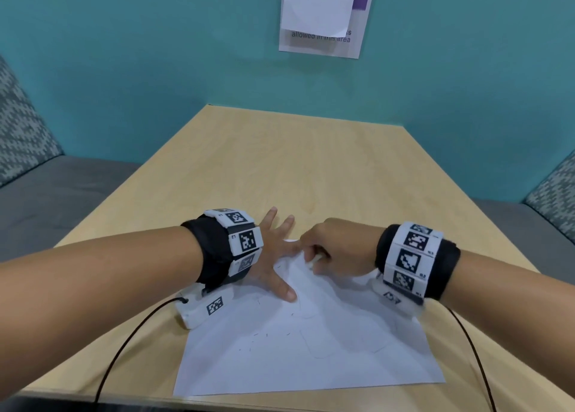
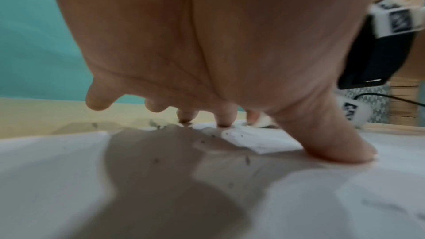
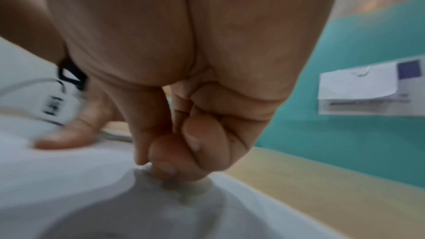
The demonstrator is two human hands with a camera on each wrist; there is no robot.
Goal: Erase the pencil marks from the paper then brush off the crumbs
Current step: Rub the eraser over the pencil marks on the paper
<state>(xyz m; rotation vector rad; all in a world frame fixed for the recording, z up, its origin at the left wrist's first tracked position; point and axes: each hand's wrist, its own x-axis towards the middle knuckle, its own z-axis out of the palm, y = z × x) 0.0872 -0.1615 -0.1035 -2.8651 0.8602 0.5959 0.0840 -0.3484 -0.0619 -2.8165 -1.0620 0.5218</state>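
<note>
Paper point(image 1: 311, 349) nears table's point(image 1: 280, 162) front edge; far half bare.

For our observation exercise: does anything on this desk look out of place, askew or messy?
Yes. The paper lies askew to the table edge, with dark crumbs strewn over it. It buckles between the left hand, pressing it flat, and the right hand, which holds something white, probably an eraser.
</note>
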